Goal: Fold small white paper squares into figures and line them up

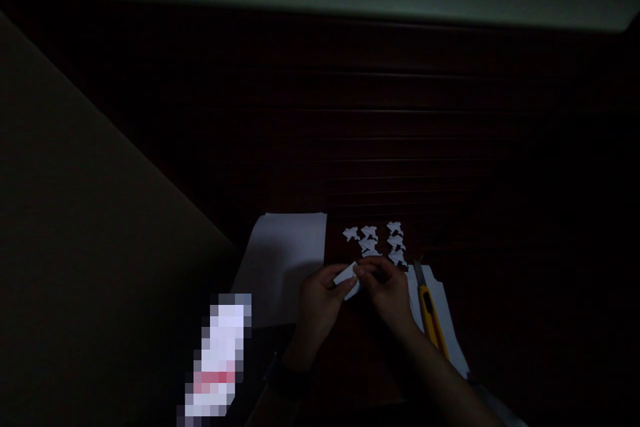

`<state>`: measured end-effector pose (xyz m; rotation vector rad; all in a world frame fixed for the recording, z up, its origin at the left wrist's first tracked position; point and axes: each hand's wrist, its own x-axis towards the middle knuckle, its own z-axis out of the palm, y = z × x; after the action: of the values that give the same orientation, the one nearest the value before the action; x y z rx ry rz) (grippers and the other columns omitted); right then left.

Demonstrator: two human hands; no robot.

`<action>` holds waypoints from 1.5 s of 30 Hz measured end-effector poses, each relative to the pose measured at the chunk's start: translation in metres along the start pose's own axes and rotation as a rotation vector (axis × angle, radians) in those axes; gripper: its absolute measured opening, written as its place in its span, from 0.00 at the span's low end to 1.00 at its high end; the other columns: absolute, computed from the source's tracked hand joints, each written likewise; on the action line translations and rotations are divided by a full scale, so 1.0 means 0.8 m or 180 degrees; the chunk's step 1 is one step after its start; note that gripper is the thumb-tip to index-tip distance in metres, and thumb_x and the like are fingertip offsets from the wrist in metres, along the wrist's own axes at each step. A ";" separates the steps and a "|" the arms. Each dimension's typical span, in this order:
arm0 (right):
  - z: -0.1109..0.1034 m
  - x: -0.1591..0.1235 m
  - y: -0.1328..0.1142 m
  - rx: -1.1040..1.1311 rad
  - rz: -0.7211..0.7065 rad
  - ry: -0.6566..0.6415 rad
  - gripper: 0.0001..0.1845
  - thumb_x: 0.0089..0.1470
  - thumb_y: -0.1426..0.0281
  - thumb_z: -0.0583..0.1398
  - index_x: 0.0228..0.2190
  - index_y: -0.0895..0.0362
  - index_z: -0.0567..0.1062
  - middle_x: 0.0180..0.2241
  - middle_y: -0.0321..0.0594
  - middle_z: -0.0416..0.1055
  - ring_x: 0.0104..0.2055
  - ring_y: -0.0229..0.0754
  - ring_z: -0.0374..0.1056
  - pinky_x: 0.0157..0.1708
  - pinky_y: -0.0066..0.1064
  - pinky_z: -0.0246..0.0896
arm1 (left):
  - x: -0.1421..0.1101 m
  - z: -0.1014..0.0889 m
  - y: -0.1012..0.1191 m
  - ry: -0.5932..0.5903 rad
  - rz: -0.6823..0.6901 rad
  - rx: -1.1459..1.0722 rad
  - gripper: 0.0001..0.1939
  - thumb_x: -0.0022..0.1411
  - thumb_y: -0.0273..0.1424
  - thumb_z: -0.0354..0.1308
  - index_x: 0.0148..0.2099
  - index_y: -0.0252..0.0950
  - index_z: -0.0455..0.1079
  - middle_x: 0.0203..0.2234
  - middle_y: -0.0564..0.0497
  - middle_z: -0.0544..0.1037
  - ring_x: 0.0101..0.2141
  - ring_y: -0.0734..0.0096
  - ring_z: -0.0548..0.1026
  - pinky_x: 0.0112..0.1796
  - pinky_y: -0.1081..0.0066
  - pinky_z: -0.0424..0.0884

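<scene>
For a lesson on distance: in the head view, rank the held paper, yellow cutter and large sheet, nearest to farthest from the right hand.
1. Held paper, touching the right hand.
2. Yellow cutter, just to the right.
3. Large sheet, off to the left.

A piece of paper (345, 275) sits between the left hand (319, 300) and the right hand (389, 290). Left of the left hand lies a large sheet (285, 260). Paper figures (369, 245) lie just beyond the right hand; to its right, a knife (431, 317) rests on papers (449, 320).
</scene>
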<state>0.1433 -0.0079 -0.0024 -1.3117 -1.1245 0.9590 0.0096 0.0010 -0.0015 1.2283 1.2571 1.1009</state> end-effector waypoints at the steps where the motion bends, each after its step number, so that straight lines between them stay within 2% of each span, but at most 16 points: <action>1: 0.000 0.000 0.000 -0.0080 -0.0028 0.0016 0.08 0.49 0.65 0.62 0.31 0.57 0.75 0.28 0.39 0.76 0.31 0.42 0.71 0.30 0.30 0.64 | 0.000 0.000 0.000 0.0007 0.0023 0.0068 0.13 0.49 0.33 0.63 0.39 0.35 0.75 0.33 0.47 0.81 0.33 0.62 0.78 0.32 0.70 0.73; 5: -0.001 0.000 0.004 -0.0348 -0.0077 0.0087 0.07 0.50 0.66 0.61 0.26 0.57 0.75 0.25 0.37 0.74 0.28 0.40 0.69 0.28 0.29 0.61 | -0.001 0.002 -0.001 0.0044 0.0081 0.0134 0.12 0.50 0.31 0.62 0.39 0.35 0.76 0.35 0.47 0.80 0.36 0.62 0.78 0.36 0.69 0.72; 11: 0.000 0.000 0.008 -0.0122 0.0030 0.0198 0.07 0.49 0.67 0.62 0.26 0.57 0.73 0.24 0.36 0.72 0.26 0.39 0.66 0.27 0.28 0.60 | -0.007 0.007 -0.001 -0.0035 0.0083 0.0080 0.11 0.52 0.31 0.61 0.40 0.37 0.76 0.35 0.47 0.80 0.35 0.63 0.78 0.36 0.70 0.72; 17: 0.001 -0.001 0.001 0.0080 -0.0103 0.0271 0.05 0.49 0.68 0.62 0.29 0.57 0.72 0.24 0.35 0.71 0.28 0.39 0.67 0.31 0.29 0.62 | -0.006 0.009 -0.001 -0.0115 -0.0119 -0.0455 0.12 0.50 0.31 0.63 0.39 0.35 0.76 0.34 0.46 0.81 0.34 0.63 0.78 0.34 0.72 0.71; 21: 0.002 -0.002 0.001 0.0264 -0.0018 0.0112 0.07 0.50 0.67 0.62 0.32 0.56 0.73 0.24 0.35 0.72 0.28 0.39 0.67 0.30 0.29 0.62 | -0.006 0.005 0.001 -0.0113 -0.0351 -0.0819 0.14 0.47 0.30 0.66 0.39 0.33 0.75 0.33 0.46 0.81 0.33 0.65 0.78 0.33 0.72 0.71; 26: 0.005 -0.003 0.007 0.0297 -0.0045 -0.0031 0.10 0.50 0.65 0.62 0.36 0.55 0.73 0.29 0.37 0.73 0.33 0.41 0.68 0.34 0.32 0.62 | -0.006 0.002 0.006 -0.0123 -0.0428 -0.0998 0.16 0.47 0.30 0.66 0.40 0.32 0.74 0.35 0.44 0.80 0.33 0.64 0.78 0.34 0.71 0.72; 30: 0.002 -0.001 0.011 0.0416 -0.0013 -0.0058 0.09 0.47 0.68 0.64 0.34 0.55 0.73 0.24 0.34 0.71 0.29 0.39 0.66 0.31 0.31 0.61 | -0.006 0.005 0.010 0.0003 -0.0463 -0.0947 0.15 0.45 0.29 0.67 0.38 0.31 0.75 0.34 0.44 0.81 0.34 0.62 0.78 0.33 0.71 0.72; 37: -0.003 0.005 0.021 0.1353 0.0432 -0.0232 0.12 0.41 0.74 0.67 0.31 0.56 0.73 0.17 0.28 0.64 0.20 0.34 0.60 0.24 0.27 0.57 | -0.009 0.008 0.009 -0.0014 -0.0495 -0.0738 0.16 0.43 0.28 0.68 0.38 0.32 0.75 0.30 0.46 0.81 0.30 0.64 0.78 0.29 0.74 0.72; 40: -0.005 0.005 0.020 0.1316 0.0480 -0.0215 0.10 0.41 0.74 0.67 0.29 0.57 0.73 0.17 0.28 0.64 0.20 0.33 0.60 0.24 0.27 0.57 | -0.008 0.007 0.008 -0.0072 -0.0456 -0.0686 0.16 0.45 0.28 0.67 0.39 0.32 0.74 0.32 0.45 0.81 0.31 0.64 0.78 0.30 0.73 0.72; 45: -0.012 0.007 0.012 0.0906 0.0335 -0.0451 0.11 0.44 0.71 0.65 0.34 0.56 0.72 0.20 0.30 0.66 0.21 0.34 0.60 0.23 0.26 0.55 | -0.007 0.004 0.001 -0.0363 -0.0293 -0.0718 0.18 0.46 0.28 0.66 0.43 0.34 0.72 0.35 0.44 0.80 0.34 0.63 0.78 0.33 0.71 0.72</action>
<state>0.1544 -0.0036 -0.0106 -1.0927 -0.9893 1.2569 0.0124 -0.0048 -0.0002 1.0382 1.0612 1.0593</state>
